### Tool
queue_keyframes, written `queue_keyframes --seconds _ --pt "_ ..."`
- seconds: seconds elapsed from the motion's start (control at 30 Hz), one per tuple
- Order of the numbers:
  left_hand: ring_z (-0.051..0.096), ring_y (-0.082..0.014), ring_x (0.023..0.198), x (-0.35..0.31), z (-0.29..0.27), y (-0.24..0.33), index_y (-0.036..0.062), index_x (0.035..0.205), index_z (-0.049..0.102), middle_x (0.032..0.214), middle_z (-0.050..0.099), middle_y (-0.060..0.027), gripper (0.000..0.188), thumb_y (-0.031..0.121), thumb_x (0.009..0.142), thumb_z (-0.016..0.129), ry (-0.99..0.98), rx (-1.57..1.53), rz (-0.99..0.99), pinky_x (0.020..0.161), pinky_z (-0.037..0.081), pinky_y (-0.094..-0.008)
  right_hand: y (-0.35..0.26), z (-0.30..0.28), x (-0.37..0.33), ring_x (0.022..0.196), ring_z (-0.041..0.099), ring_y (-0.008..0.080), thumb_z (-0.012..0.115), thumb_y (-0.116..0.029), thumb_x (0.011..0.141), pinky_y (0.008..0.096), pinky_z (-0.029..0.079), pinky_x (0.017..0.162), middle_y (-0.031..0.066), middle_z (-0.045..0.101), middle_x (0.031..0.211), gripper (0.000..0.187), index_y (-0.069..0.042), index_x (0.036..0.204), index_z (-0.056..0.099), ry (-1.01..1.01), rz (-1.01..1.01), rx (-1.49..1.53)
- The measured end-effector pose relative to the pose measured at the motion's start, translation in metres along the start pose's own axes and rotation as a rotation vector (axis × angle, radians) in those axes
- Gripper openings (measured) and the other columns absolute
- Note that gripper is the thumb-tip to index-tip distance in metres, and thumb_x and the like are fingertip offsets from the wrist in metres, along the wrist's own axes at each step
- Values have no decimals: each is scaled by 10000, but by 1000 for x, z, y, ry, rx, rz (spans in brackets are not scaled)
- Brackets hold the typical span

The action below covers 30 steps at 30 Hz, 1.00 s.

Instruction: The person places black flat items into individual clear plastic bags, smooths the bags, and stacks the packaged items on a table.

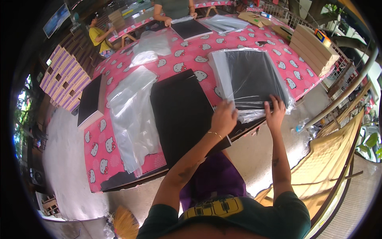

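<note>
A stack of clear plastic sleeves [220, 65] lies at the right of the table, with a black sheet [248, 75] showing through the top one. At the near left corner of that stack, my left hand [225, 117] is closed on the plastic sleeve's edge; its fingertips are partly hidden. My right hand [275, 112] rests on the near right part of the same sleeve, fingers bent and apart. Beside my left forearm lies a stack of large black sheets [181, 115]. Left of it are loose clear plastic sleeves [133, 115].
A pink patterned cloth [179, 65] covers the table. A black-topped stack [90, 99] sits at its left edge, and more plastic [151, 46] lies farther back. Another person [175, 10] handles a black sheet [190, 28] across the table. Cardboard boxes [312, 49] stand at far right.
</note>
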State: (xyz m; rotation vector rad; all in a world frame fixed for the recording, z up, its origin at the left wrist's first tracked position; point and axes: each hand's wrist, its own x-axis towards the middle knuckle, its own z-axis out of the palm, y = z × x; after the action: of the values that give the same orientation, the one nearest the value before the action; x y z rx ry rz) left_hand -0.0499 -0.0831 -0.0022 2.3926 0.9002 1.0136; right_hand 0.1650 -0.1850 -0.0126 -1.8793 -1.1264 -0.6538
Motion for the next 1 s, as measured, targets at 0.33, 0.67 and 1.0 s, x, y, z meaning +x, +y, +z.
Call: queue_keyframes --seconds 0.33,0.67,1.0 --pt "656 -197 734 28 13 -5 -33 928 586 775 650 -107 306 271 913 567 -336 -311 -300 669 500 -348 43 -21 -12 1125 516 345 666 -281 852 424 396 966 150 577 1177 352 -29 1096 643 61 184 58" --pt "676 -255 871 3 -45 -12 0 1078 611 954 652 -153 264 184 888 625 47 -401 -187 753 529 -317 -43 -129 69 1087 534 249 521 -208 909 372 401 971 135 562 1205 376 -9 1226 560 210 156 1384" --pt "630 -165 905 -95 -193 -57 33 1056 632 985 602 -95 210 23 847 615 391 -322 -262 750 508 -260 -218 -154 67 1100 534 261 527 -279 908 396 416 955 140 555 1214 447 -13 1266 509 -949 -1065 1789"
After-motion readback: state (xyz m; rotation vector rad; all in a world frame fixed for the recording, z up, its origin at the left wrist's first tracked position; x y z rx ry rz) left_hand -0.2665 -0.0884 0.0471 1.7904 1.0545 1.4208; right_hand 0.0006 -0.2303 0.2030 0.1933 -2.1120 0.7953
